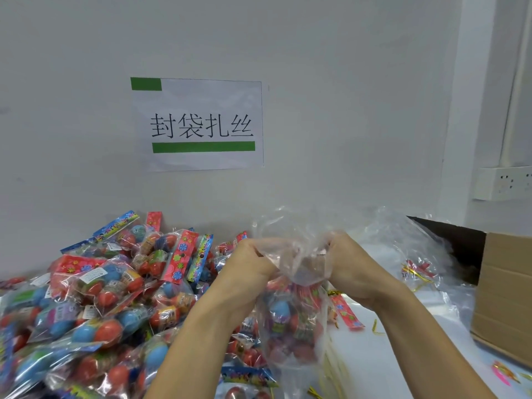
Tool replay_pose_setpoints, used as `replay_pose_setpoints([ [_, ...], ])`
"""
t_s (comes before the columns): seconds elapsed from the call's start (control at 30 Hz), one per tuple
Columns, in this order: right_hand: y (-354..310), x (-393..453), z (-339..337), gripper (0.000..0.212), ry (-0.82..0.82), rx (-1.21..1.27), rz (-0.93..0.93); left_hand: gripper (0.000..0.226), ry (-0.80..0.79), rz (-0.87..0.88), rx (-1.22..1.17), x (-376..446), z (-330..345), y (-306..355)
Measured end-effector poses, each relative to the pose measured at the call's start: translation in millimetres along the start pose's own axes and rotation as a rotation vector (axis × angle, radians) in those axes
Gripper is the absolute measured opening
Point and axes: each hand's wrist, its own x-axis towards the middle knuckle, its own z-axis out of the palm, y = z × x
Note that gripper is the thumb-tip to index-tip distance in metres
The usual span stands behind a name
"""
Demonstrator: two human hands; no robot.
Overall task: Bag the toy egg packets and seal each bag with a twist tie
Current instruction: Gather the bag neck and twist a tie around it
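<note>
Your left hand (253, 263) and right hand (348, 266) both grip the mouth of a filled clear bag (290, 321) above the surface; no tie on yet. Many loose egg packets (95, 289) remain piled at the surface's left.

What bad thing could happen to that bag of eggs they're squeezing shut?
Both the left hand and right hand only pinch the clear bag at its top, with no twist tie on it yet. If a grip slips, the packets may spill. The thin plastic might also tear under the heavy eggs.
</note>
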Motion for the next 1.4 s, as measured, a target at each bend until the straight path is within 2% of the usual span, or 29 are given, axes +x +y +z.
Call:
replay_pose_setpoints([
  [0.1,-0.7,0.5,5.7,0.012,-0.014,0.065,-0.028,0.011,0.112,0.012,-0.077,-1.0,2.3,3.4],
  [0.27,-1.7,2.6,13.2,0.007,-0.031,0.063,-0.015,0.013,0.316,0.004,-0.146,0.5,0.4,3.2],
  [0.37,-0.8,4.7,18.9,0.024,0.046,0.080,0.009,0.014,0.328,-0.022,-0.166,0.2,3.3,3.1],
  [0.43,0.3,5.6,19.9,0.024,0.108,0.091,0.053,0.029,0.302,-0.036,-0.164,0.5,4.5,1.2],
  [0.47,0.4,6.0,19.6,0.023,0.144,0.100,0.072,0.028,0.290,-0.025,-0.122,0.4,5.1,1.0],
  [0.53,0.6,6.7,15.7,0.021,0.247,0.124,0.103,0.008,0.262,0.001,-0.009,0.1,5.1,0.0],
  [0.63,4.9,10.0,6.8,0.020,0.464,0.151,0.155,0.062,0.142,-0.040,0.228,-1.6,-1.0,-6.5],
  [0.7,8.4,12.1,3.5,0.021,0.589,0.157,0.194,0.086,0.002,-0.073,0.323,-4.4,3.7,-9.6],
  [0.77,10.4,13.6,3.2,0.021,0.666,0.209,0.211,0.092,-0.069,-0.053,0.344,-4.0,10.5,-18.9],
  [0.83,9.5,13.4,2.9,0.020,0.701,0.270,0.214,0.084,-0.056,-0.009,0.264,-4.0,14.7,-25.3],
  [0.9,6.8,12.4,-1.3,0.017,0.698,0.319,0.215,0.075,-0.022,0.017,0.133,-6.3,11.6,-27.8],
  [0.97,0.3,9.2,-8.7,0.012,0.629,0.377,0.213,0.065,-0.018,-0.003,-0.033,-8.4,2.6,-27.5],
  [1.03,-7.8,3.8,-15.9,0.008,0.481,0.405,0.173,0.063,-0.099,-0.068,-0.341,-11.9,-7.5,-26.4],
  [1.1,-14.6,-2.5,-19.5,0.013,0.310,0.449,0.112,0.048,-0.255,-0.107,-0.577,-16.3,-13.2,-24.5],
  [1.17,-18.7,-7.0,-20.0,0.018,0.183,0.538,0.088,0.041,-0.341,-0.119,-0.632,-19.7,-15.2,-28.4],
  [1.27,-23.1,-10.0,-14.8,0.015,0.089,0.610,0.072,0.043,-0.330,-0.218,-0.721,-19.9,-14.7,-35.0],
  [1.33,-21.6,-8.8,-13.3,0.013,0.131,0.590,0.072,0.045,-0.315,-0.242,-0.641,-16.8,-17.9,-36.4],
  [1.4,-18.6,-6.6,-15.8,0.012,0.239,0.546,0.099,0.046,-0.181,-0.310,-0.459,-10.8,-22.4,-32.4],
])
